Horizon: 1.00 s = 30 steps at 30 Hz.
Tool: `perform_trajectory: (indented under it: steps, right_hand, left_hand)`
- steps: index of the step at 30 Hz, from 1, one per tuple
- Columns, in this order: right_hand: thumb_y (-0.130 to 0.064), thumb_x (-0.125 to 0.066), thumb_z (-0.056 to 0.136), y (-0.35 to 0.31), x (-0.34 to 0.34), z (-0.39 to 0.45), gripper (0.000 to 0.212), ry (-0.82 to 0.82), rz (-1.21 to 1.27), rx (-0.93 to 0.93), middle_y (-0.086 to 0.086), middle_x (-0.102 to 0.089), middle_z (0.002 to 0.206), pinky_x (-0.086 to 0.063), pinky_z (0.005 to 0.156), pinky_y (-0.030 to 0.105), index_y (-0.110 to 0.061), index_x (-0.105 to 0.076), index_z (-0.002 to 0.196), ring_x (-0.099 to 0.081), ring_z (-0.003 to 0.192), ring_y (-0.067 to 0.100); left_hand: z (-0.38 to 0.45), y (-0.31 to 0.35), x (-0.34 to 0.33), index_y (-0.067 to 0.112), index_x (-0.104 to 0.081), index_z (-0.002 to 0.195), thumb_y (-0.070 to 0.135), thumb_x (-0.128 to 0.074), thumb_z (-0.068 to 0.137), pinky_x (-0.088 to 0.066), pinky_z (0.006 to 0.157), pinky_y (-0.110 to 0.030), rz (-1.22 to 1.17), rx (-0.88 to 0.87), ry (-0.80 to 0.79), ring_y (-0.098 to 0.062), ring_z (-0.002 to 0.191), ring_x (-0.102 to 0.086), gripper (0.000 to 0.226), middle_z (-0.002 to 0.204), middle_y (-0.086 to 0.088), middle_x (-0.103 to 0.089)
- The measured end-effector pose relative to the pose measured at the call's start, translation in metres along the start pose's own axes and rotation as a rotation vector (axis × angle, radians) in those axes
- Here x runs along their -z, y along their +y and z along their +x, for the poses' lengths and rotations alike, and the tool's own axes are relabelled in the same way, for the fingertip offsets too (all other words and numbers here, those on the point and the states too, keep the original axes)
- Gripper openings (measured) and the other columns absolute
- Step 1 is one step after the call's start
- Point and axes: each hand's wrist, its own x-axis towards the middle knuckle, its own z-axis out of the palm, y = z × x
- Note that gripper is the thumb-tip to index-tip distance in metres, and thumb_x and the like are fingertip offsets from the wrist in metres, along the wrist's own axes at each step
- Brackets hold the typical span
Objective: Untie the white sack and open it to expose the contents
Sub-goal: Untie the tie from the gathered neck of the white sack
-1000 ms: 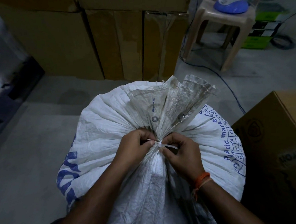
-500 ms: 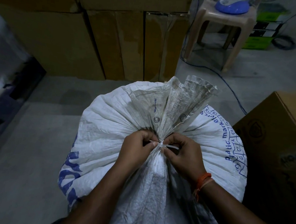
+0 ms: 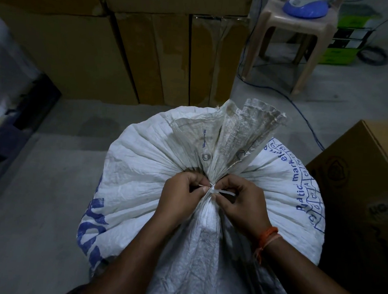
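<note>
A full white woven sack (image 3: 145,173) with blue print stands on the floor in front of me. Its neck is gathered and bound by a thin white tie (image 3: 219,191), and the loose mouth (image 3: 242,127) fans out above the knot, with two metal eyelets showing. My left hand (image 3: 180,194) pinches the tie at the knot from the left. From the right, my right hand (image 3: 242,203) pinches the tie's other end, which sticks out over its fingers. The contents are hidden.
Stacked cardboard boxes (image 3: 148,58) form a wall behind the sack. Another cardboard box (image 3: 365,181) stands close on the right. A plastic stool (image 3: 294,39) carrying a blue object stands at the back right, with a blue cable (image 3: 305,118) on the concrete floor.
Both hands stay at the knot with only small finger movements. The view has shifted slightly; the sack is still tied.
</note>
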Motion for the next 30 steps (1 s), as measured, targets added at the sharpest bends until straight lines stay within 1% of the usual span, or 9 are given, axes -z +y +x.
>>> perform_trajectory:
  steps: [2,5,9,12,15,18,23,26,30]
  right_hand:
    - [-0.013,-0.084,0.073,-0.0003,-0.0002,-0.0001,0.016,0.0,-0.004,0.006,-0.01,-0.073,0.078,-0.049,0.071,0.012,-0.02,-0.072,0.079,-0.069,0.076,0.001]
    - [-0.012,-0.084,0.073,0.0002,0.0002,-0.0004,0.016,-0.001,-0.003,0.005,-0.009,-0.073,0.079,-0.053,0.073,0.016,-0.02,-0.072,0.079,-0.07,0.077,0.003]
    - [-0.013,-0.084,0.074,0.0002,-0.0003,-0.0003,0.016,0.001,0.004,0.006,-0.01,-0.073,0.079,-0.056,0.074,0.02,-0.021,-0.072,0.079,-0.07,0.077,0.004]
    - [-0.013,-0.084,0.074,0.0002,-0.0005,0.0002,0.016,0.003,-0.004,0.013,-0.011,-0.073,0.08,-0.055,0.074,0.019,-0.021,-0.072,0.08,-0.07,0.078,0.002]
    - [-0.012,-0.084,0.073,-0.0003,-0.0005,0.0006,0.016,0.0,0.007,0.007,-0.011,-0.073,0.08,-0.055,0.075,0.018,-0.021,-0.072,0.08,-0.071,0.078,0.002]
    - [-0.011,-0.085,0.072,-0.0006,-0.0003,0.0003,0.017,0.0,0.009,0.001,-0.01,-0.074,0.08,-0.053,0.073,0.014,-0.02,-0.072,0.079,-0.07,0.077,0.002]
    - [-0.01,-0.083,0.073,-0.0015,0.0014,0.0002,0.016,-0.004,0.011,0.002,-0.009,-0.073,0.078,-0.054,0.071,0.016,-0.02,-0.071,0.078,-0.07,0.075,0.003]
    - [-0.01,-0.084,0.073,-0.0022,0.0016,0.0002,0.017,-0.004,0.006,0.001,-0.009,-0.073,0.078,-0.05,0.07,0.011,-0.02,-0.071,0.078,-0.07,0.076,0.002]
    - [-0.011,-0.084,0.072,-0.0025,0.0017,0.0005,0.016,-0.004,-0.007,0.001,-0.01,-0.073,0.078,-0.049,0.07,0.009,-0.02,-0.072,0.078,-0.07,0.075,0.001]
  left_hand:
    - [-0.0001,0.001,-0.0001,0.022,-0.082,0.092,0.02,-0.079,0.089,-0.057,0.078,-0.024,0.01,-0.005,-0.001,-0.004,0.082,-0.075,0.005,0.084,0.007,-0.082]
    - [-0.0005,0.002,-0.0001,0.021,-0.083,0.092,0.02,-0.079,0.088,-0.059,0.08,-0.028,0.006,-0.005,0.002,-0.006,0.083,-0.076,0.005,0.085,0.006,-0.082]
    - [-0.0021,0.0029,0.0001,0.02,-0.083,0.093,0.019,-0.079,0.089,-0.056,0.077,-0.024,0.009,0.002,0.006,-0.007,0.082,-0.075,0.005,0.084,0.005,-0.081]
    - [-0.0013,0.002,0.0007,0.021,-0.082,0.094,0.02,-0.078,0.09,-0.056,0.078,-0.024,-0.001,0.013,0.013,-0.006,0.083,-0.075,0.006,0.085,0.005,-0.081]
    - [0.0005,-0.002,0.0017,0.022,-0.081,0.095,0.02,-0.078,0.089,-0.06,0.083,-0.03,-0.016,0.024,0.034,-0.005,0.086,-0.076,0.008,0.088,0.008,-0.082]
    - [0.002,-0.0056,0.003,0.023,-0.082,0.094,0.021,-0.079,0.088,-0.061,0.082,-0.032,-0.009,0.024,0.042,-0.006,0.085,-0.077,0.007,0.085,0.008,-0.082]
    - [0.0018,-0.005,0.003,0.022,-0.082,0.09,0.018,-0.079,0.088,-0.063,0.087,-0.037,-0.042,0.02,0.014,-0.006,0.085,-0.077,0.006,0.085,0.007,-0.082]
    - [0.0014,-0.0044,0.0019,0.021,-0.082,0.089,0.018,-0.079,0.088,-0.063,0.086,-0.037,-0.044,0.017,0.007,-0.006,0.084,-0.078,0.005,0.084,0.007,-0.082]
    - [0.0,0.0,0.0003,0.021,-0.082,0.088,0.017,-0.08,0.087,-0.062,0.083,-0.032,-0.057,0.013,-0.008,-0.007,0.083,-0.077,0.005,0.083,0.006,-0.082]
